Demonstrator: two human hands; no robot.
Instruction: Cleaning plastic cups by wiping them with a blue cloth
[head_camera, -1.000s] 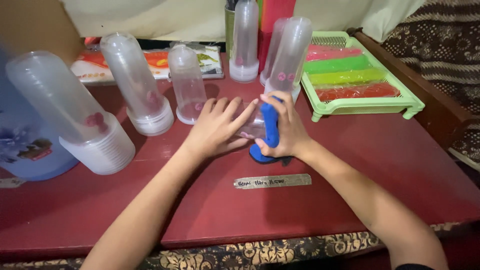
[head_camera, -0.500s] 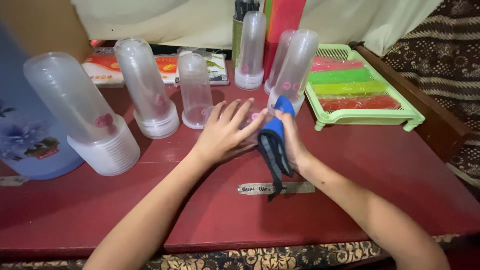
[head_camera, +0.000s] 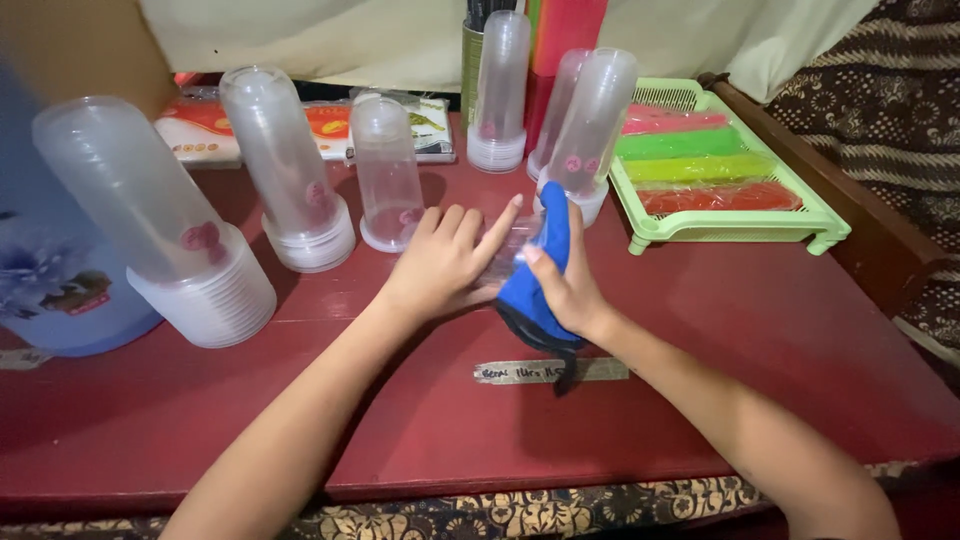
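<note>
Now blue cloth (head_camera: 530, 285) hangs lower, bunched.

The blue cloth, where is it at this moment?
In the head view, the blue cloth is at the table's centre, held in the right hand, just in front of a stack of clear plastic cups.

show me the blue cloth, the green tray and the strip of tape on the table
blue cloth (head_camera: 530, 290), head view, on its middle fold
green tray (head_camera: 735, 226), head view, on its front rim
strip of tape (head_camera: 515, 372), head view, on its left half
</note>
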